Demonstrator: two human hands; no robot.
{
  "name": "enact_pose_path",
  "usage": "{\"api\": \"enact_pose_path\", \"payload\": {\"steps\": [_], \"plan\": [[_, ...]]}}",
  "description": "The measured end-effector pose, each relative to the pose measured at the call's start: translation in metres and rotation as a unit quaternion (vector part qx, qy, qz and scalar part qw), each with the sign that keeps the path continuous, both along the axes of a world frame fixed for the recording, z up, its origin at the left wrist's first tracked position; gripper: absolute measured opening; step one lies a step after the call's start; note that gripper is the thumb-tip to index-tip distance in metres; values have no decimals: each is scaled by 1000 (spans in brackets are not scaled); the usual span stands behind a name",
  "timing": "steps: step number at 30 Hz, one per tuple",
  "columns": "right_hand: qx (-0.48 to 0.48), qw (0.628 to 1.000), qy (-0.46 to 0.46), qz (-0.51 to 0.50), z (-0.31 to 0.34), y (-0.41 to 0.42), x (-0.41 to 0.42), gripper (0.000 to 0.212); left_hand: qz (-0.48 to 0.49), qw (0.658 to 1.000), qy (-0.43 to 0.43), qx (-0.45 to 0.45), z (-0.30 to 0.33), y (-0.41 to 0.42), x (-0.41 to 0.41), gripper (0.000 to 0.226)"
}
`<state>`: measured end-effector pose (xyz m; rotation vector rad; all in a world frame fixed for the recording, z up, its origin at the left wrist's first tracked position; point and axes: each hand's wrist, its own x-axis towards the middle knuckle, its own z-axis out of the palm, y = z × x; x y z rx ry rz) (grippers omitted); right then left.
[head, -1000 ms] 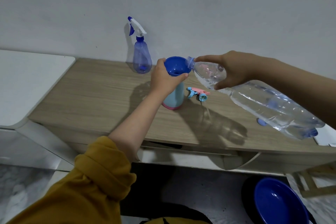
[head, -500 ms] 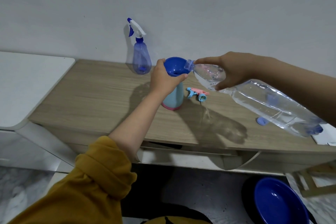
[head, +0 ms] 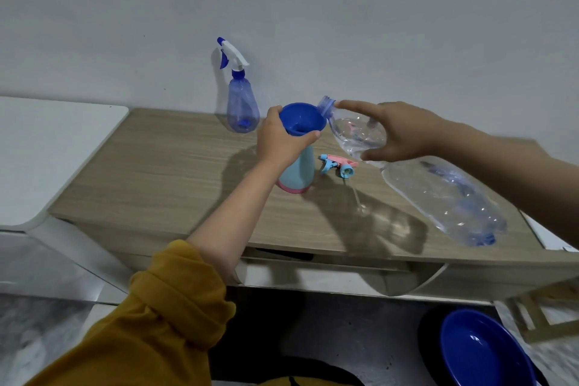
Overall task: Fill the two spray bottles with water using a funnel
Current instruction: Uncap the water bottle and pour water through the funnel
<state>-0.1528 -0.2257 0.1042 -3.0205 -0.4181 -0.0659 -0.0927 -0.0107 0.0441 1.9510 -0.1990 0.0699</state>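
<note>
On the wooden table [head: 163, 185], our left hand [head: 280, 142] grips the funnel [head: 301, 123] seated in the pastel spray bottle [head: 297, 172], our right hand [head: 396, 131] clasps the tilted water bottle [head: 438, 194]; we should pour slowly, mouth over funnel.

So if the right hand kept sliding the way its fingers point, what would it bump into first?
Probably the blue plastic funnel. The right hand, gripping the clear plastic water bottle, points leftward, and the bottle's mouth already sits at the funnel's rim. The left hand holds that funnel just beyond; depth is uncertain.
</note>
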Motion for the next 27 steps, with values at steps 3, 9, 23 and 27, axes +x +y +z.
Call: {"api": "enact_pose_path", "payload": {"steps": [3,9,23,27], "plan": [[38,999,-24,5,-7,-2,-3,100,2,1000,-3,4,0,-1,0,80],[95,993,-73,3,-7,-13,-9,99,10,1000,-4,8,2,-2,-2,77],[350,902,-250,-41,-28,-68,-5,96,48,997,42,37,13,-18,-8,77],[421,862,-269,-81,-43,-78,-9,104,67,996,50,32,13,-22,-10,75]]}}
